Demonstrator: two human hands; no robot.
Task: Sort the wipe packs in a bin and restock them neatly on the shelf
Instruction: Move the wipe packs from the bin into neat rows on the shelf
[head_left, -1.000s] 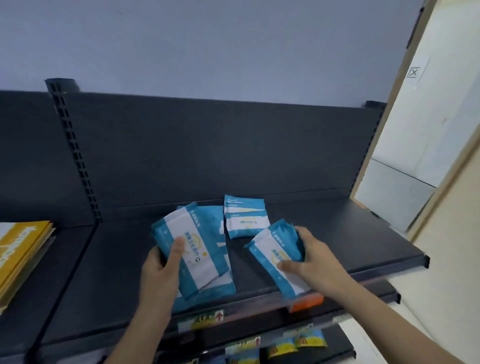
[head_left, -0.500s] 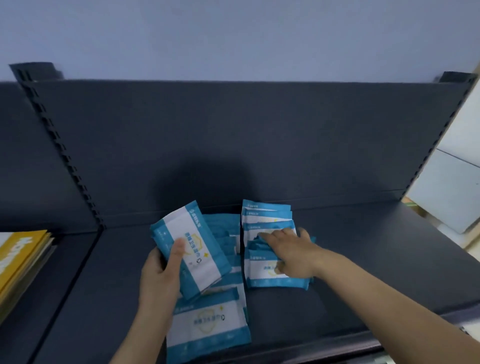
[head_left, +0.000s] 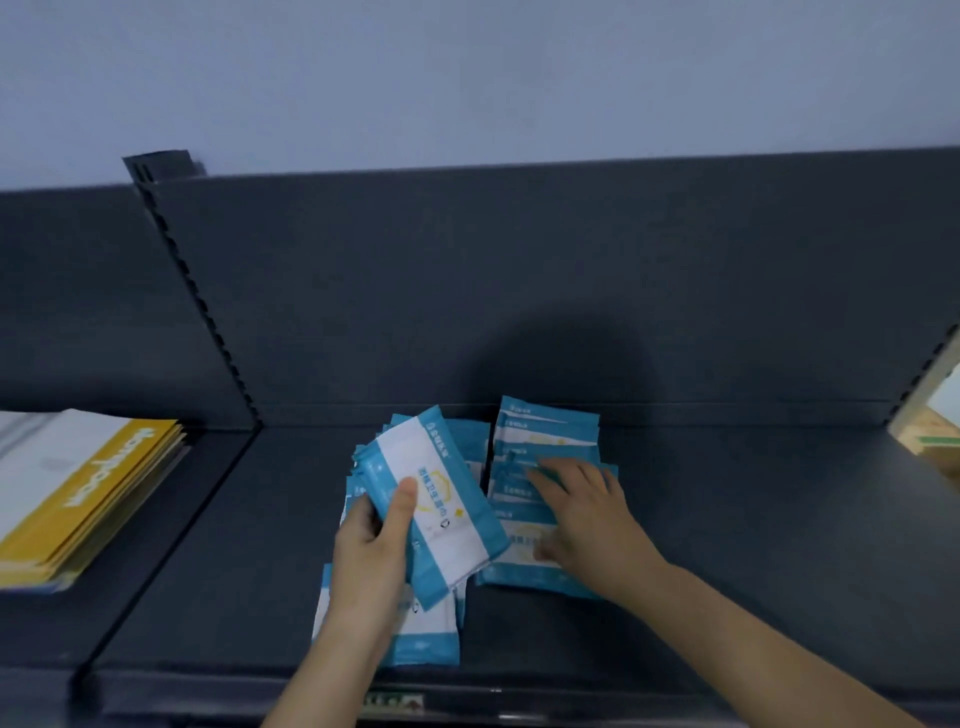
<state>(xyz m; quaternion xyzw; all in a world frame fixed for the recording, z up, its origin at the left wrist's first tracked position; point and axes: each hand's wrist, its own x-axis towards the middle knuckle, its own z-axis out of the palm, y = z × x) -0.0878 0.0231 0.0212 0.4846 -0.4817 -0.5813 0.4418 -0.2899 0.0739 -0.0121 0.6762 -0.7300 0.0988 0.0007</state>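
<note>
A pale blue-grey wall fills the top of the view, and below it stands the dark grey back panel of a store shelf, whose flat deck runs across the lower half. A slotted upright divides this bay from the one on the left, where a stack of yellow-and-white flat packs lies near the front edge. Toward the middle of the deck, a row of blue-and-white wipe packs lies overlapped from the back panel toward the front. Just left of it a second pile of wipe packs lies flat, reaching nearly to the shelf's front edge. The person's right hand rests on the overlapped row, fingers straight and spread, palm down, gripping nothing. The left hand grips one wipe pack above the second pile, tilted with its printed face up, the thumb pressed across the front and the fingers curled behind it. A small label sits on the front edge; its print is too blurred to read.
</note>
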